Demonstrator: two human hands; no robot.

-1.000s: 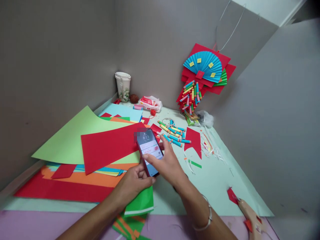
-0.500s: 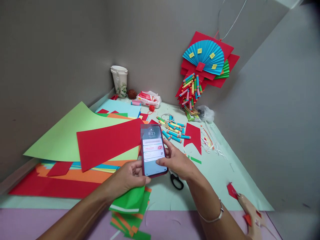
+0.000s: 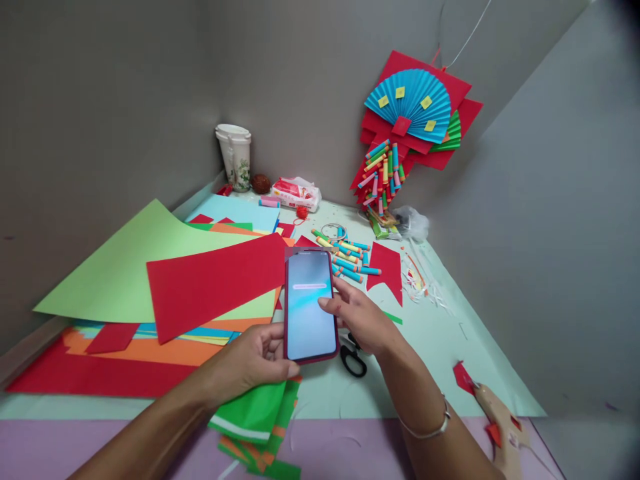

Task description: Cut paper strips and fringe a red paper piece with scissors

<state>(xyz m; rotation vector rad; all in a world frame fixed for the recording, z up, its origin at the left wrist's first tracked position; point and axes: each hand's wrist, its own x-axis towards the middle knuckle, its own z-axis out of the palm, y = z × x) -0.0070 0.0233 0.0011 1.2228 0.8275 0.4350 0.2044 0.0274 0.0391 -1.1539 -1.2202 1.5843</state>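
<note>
A phone (image 3: pixel 311 327) in a dark red case is held upright above the table, its screen lit pale blue with one light bar across it. My left hand (image 3: pixel 255 357) grips its lower left edge, thumb at the bottom corner. Around its right side is my right hand (image 3: pixel 357 313), fingers behind the phone and thumb over the screen. Below my left hand lie green and orange paper pieces (image 3: pixel 255 413). Black-handled scissors (image 3: pixel 353 360) rest under my right hand, partly hidden.
Coloured paper sheets (image 3: pixel 215 287) cover the left side. Behind the phone lie small paper rolls (image 3: pixel 350 257). A glue gun (image 3: pixel 503 427) is at the right front. White cups (image 3: pixel 235 157) and a wipes pack (image 3: pixel 296 193) stand behind; a fan decoration (image 3: pixel 413 107) hangs at the wall.
The phone's screen has switched from a lock screen with the time and notifications to a pale blue screen with a bar. My right thumb has moved up slightly. The view has shifted a little.
</note>
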